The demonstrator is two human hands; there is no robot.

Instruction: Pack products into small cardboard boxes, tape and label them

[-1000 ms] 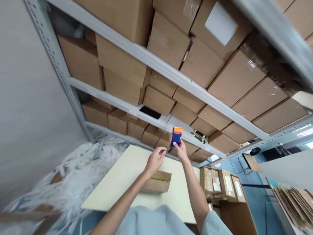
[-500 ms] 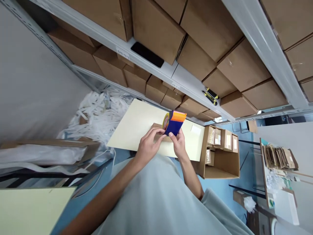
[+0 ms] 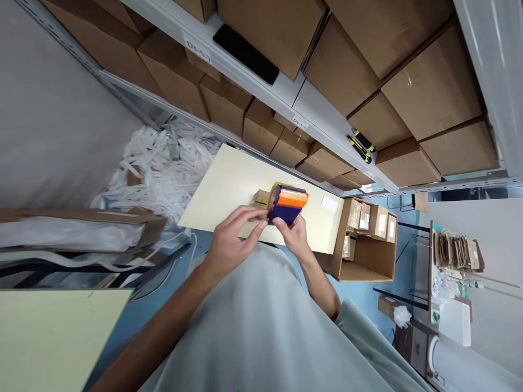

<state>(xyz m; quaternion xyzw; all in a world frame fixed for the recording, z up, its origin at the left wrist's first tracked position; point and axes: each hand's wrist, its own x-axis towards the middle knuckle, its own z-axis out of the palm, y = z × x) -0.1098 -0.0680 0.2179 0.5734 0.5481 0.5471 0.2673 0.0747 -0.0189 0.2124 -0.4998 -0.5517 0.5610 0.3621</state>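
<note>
A dark blue and orange tape dispenser (image 3: 288,209) is raised over the cream table board, with the edge of a yellow tape roll (image 3: 273,191) showing on its left side. My right hand (image 3: 296,235) grips the dispenser from below, thumb across its blue face. Close in on the left, my left hand (image 3: 237,234) reaches out with its fingers extended and the thumb apart from them. Its fingertips meet the dispenser's left edge by the roll. Just behind, a small cardboard box (image 3: 260,198) lies on the table board (image 3: 223,190), partly covered by the hands and dispenser.
An open carton (image 3: 370,275) with several small boxes stands right of the board. Shelves of brown boxes (image 3: 261,125) run along the back, holding a black phone (image 3: 246,53) and yellow-black utility knives (image 3: 359,148). White paper shreds (image 3: 163,163) heap at the left.
The dispenser has tipped, so more of its orange part and top faces me. My left fingers have loosened and straightened beside the roll. More of the small box shows, and the view has shifted.
</note>
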